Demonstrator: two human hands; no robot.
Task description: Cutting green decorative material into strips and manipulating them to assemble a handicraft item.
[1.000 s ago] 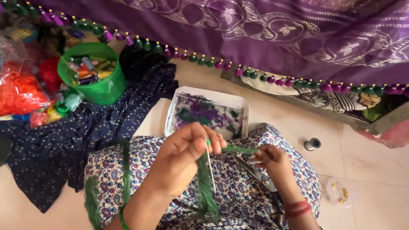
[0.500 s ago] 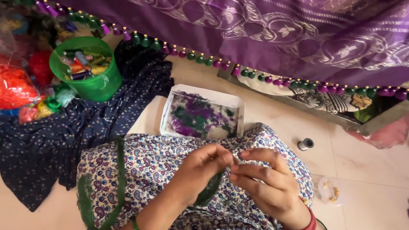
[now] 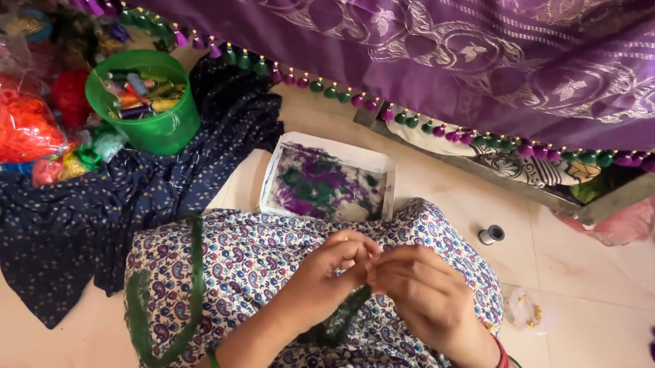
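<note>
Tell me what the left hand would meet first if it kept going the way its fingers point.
The left hand points right, at the right hand; their fingertips already meet over the green thread bundle, so it probably meets the right hand's fingers first.

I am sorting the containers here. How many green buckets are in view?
1: the green bucket stands on the floor at upper left, filled with thread spools, beside the dark blue cloth. Others may be hidden under bags.
</note>
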